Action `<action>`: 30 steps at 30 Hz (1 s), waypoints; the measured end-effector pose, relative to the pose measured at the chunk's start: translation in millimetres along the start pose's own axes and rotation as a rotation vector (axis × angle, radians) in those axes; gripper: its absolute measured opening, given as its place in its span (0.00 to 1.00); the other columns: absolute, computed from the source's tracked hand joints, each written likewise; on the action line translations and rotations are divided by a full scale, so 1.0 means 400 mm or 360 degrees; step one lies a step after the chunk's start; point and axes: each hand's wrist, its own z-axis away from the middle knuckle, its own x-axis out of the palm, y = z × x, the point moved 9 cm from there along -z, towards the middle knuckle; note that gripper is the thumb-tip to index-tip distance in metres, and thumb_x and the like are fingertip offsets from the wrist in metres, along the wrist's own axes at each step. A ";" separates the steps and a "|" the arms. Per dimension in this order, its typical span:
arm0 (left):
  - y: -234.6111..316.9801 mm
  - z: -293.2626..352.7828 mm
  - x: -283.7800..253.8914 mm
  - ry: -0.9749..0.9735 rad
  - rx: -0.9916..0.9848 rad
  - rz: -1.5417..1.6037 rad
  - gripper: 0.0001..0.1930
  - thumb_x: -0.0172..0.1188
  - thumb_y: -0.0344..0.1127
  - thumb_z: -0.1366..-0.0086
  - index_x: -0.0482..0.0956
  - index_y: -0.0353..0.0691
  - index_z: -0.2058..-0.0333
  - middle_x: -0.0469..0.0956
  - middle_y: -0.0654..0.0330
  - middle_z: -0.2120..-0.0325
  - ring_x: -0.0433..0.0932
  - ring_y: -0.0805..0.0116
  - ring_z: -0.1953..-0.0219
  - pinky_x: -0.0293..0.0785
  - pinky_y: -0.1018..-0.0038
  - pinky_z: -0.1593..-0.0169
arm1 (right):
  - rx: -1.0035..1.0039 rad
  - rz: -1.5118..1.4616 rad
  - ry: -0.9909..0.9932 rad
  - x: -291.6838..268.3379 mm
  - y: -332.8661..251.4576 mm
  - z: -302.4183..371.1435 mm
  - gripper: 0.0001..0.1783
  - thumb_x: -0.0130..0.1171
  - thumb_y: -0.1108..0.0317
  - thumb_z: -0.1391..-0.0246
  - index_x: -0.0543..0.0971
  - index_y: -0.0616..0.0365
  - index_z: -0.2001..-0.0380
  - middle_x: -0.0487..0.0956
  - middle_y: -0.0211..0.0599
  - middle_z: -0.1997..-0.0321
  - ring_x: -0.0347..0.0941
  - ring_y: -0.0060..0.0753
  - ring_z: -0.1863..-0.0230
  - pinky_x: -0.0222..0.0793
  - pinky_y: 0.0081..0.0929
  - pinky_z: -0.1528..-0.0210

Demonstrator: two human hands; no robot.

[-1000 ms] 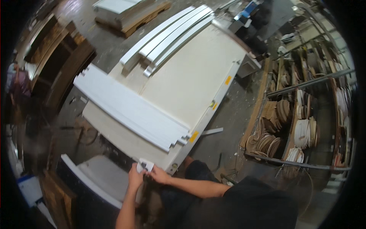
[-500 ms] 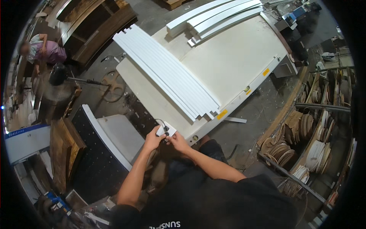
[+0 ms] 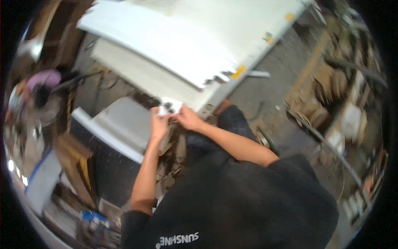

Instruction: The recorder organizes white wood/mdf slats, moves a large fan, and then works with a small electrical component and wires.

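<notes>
A small white box-like piece with dark round parts [image 3: 175, 106] is held up at the near edge of the white tabletop [image 3: 129, 71]. My left hand [image 3: 157, 123] grips its left side, the fingers closed around it. On the other side my right hand [image 3: 190, 118] is closed on the right edge of the same piece. Motion blurs the dark parts, so their exact kind cannot be made out. Just beyond, white strips [image 3: 149, 43] lie side by side across the tabletop, notched at their near ends.
A grey panel [image 3: 124, 120] and a dark speckled panel with a white edge [image 3: 103, 159] stand left of my arm. Wooden boards [image 3: 74, 155] lean farther left. A person [image 3: 43, 81] is at the far left. Shelves with coiled material [image 3: 331, 85] line the right.
The whole view has shifted and blurred, with the tabletop now higher and larger in it. My hands still hold the white piece, and its face with the dark parts shows more openly.
</notes>
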 end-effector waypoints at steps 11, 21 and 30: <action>-0.108 -0.021 -0.024 -0.0194 -0.0413 0.0285 0.27 0.65 0.34 0.28 0.58 0.41 0.39 0.78 0.50 0.59 0.84 0.61 0.62 0.84 0.68 0.58 | -0.0036 0.0009 0.0214 -0.032 -0.066 0.052 0.29 0.69 0.50 0.43 0.69 0.65 0.56 0.82 0.52 0.71 0.81 0.62 0.64 0.74 0.51 0.62; -0.112 -0.016 -0.016 -0.0160 -0.0437 0.0196 0.26 0.64 0.34 0.27 0.58 0.41 0.40 0.77 0.49 0.58 0.83 0.61 0.61 0.84 0.67 0.57 | 0.0102 -0.0046 0.0208 -0.045 -0.054 0.064 0.28 0.70 0.53 0.44 0.71 0.66 0.55 0.84 0.56 0.66 0.82 0.65 0.59 0.76 0.54 0.57; -0.088 -0.032 -0.011 -0.0200 -0.0381 0.0221 0.22 0.62 0.32 0.26 0.59 0.43 0.42 0.79 0.51 0.58 0.82 0.64 0.61 0.83 0.69 0.58 | -0.0023 0.0040 0.0359 -0.050 -0.066 0.057 0.27 0.70 0.52 0.44 0.72 0.65 0.58 0.83 0.52 0.70 0.81 0.63 0.62 0.75 0.53 0.60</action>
